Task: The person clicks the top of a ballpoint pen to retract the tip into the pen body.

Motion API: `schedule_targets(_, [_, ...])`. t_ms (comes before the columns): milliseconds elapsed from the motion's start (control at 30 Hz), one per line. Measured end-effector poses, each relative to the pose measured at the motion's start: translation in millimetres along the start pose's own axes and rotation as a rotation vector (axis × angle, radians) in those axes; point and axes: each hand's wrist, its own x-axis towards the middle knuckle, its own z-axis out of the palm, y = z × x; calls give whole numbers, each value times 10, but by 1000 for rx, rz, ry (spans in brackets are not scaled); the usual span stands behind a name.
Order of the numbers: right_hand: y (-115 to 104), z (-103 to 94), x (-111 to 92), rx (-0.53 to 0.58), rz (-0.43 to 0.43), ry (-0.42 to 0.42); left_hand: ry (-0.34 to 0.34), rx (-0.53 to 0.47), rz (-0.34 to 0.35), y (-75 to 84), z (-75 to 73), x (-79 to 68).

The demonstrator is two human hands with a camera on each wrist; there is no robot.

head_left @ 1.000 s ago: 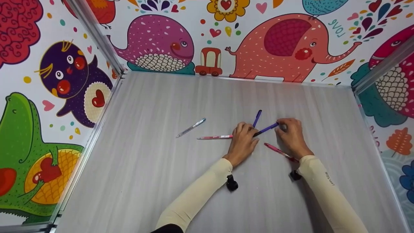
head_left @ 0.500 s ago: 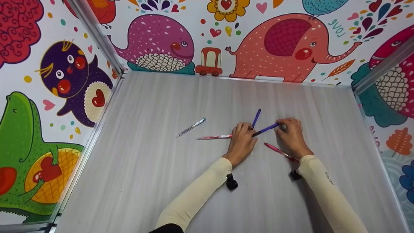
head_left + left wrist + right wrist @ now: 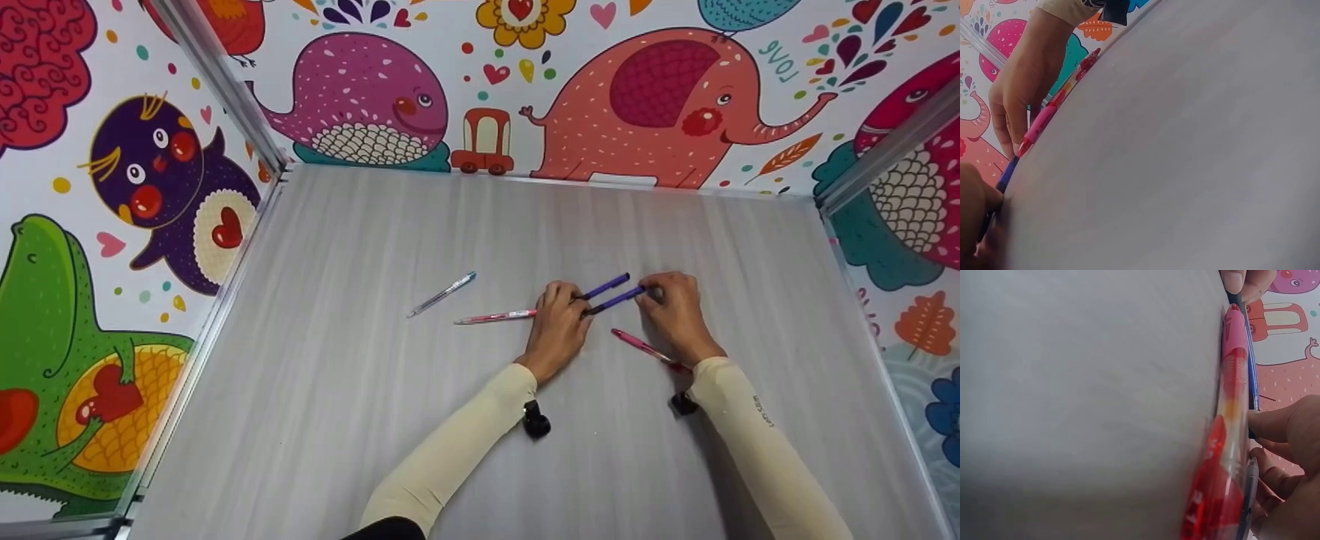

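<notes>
My left hand point(image 3: 556, 330) rests low over the table, its fingertips pinching the near ends of two blue-purple pens. The lower pen point(image 3: 619, 298) runs across to my right hand point(image 3: 673, 311), whose thumb and forefinger pinch its far end. Above it the upper pen point(image 3: 609, 284) lies almost parallel, its far end loose. The right wrist view shows a clear greyish pen point(image 3: 1249, 495) under the curled fingers of my right hand. A red pen point(image 3: 495, 318) sticks out leftward from beneath my left hand, its other end hidden. A pink-red pen point(image 3: 641, 345) lies beside my right wrist.
A clear pen with a light blue end point(image 3: 442, 294) lies slanted to the left of the hands. The pale wood-grain table point(image 3: 337, 390) is bounded by metal-framed walls with cartoon animals, such as the elephant wall point(image 3: 570, 105) at the back.
The upper blue-purple pen has swung clockwise, from pointing steeply away to lying nearly alongside the lower one. Both hands have stayed almost in place.
</notes>
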Motion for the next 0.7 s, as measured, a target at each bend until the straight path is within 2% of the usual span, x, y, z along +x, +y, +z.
schedule_targets(300, [-52, -55, -58, 17, 45, -41, -36, 14, -10, 45, -43, 2])
schedule_targets(500, [-150, -169, -111, 40, 29, -42, 24, 18, 45, 86, -146, -21])
schedule_targets(700, [-309, -251, -127, 59, -22, -22, 75, -59, 54, 89, -263, -78])
